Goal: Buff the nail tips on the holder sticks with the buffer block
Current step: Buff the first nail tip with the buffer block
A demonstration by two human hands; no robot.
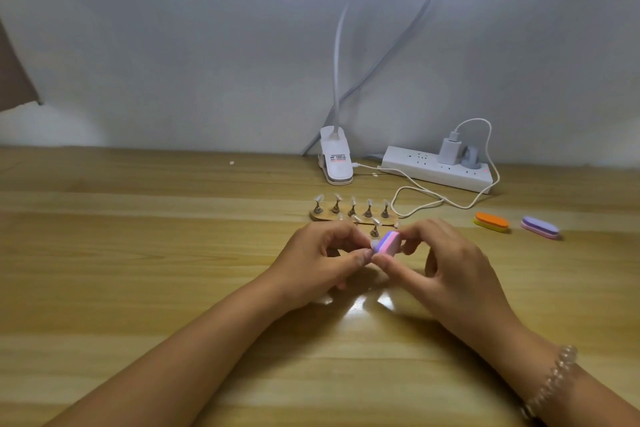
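As left hand (pixel 322 253) pinches nail tip (pixel 375 246), right hand (pixel 446 265) holds buffer block (pixel 390 243) touching it.

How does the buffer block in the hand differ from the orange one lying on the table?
The held buffer block is pink with a purple layer; the orange buffer block has a yellow layer. The held one is gripped by the right hand, tilted; the orange one lies flat on the table. Both are layered, rounded.
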